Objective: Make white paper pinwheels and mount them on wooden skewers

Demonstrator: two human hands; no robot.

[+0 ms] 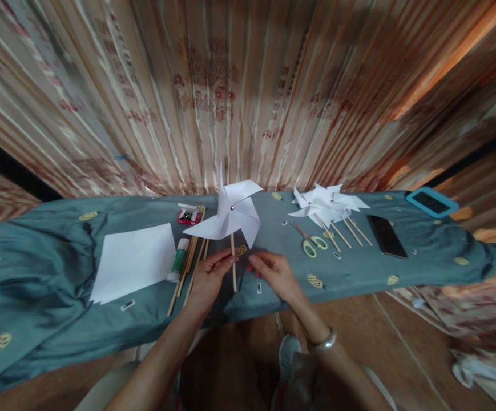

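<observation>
A white paper pinwheel point(241, 214) stands upright in front of me, a round metal pin at its centre. My left hand point(209, 277) is closed around its thin wooden stick point(233, 274), thumb and fingers pinching it below the blades. Just right of the stick, apart from it, is my right hand point(275, 274), its fingers loosely curled and nothing visible in them. Beside my left hand lie several loose wooden sticks point(194, 257) and a green and white glue stick point(179, 260). Scissors point(310, 240) with pale green handles rest to the right of my right hand.
White paper sheets point(134, 262) lie at left on the green cloth-covered table point(359, 271). Behind the sticks is a small open red box point(188, 214) of pins. More white pinwheels point(329, 202), a black phone point(387, 235) and a blue-framed tablet point(431, 201) are at right. A curtain point(239, 114) hangs behind.
</observation>
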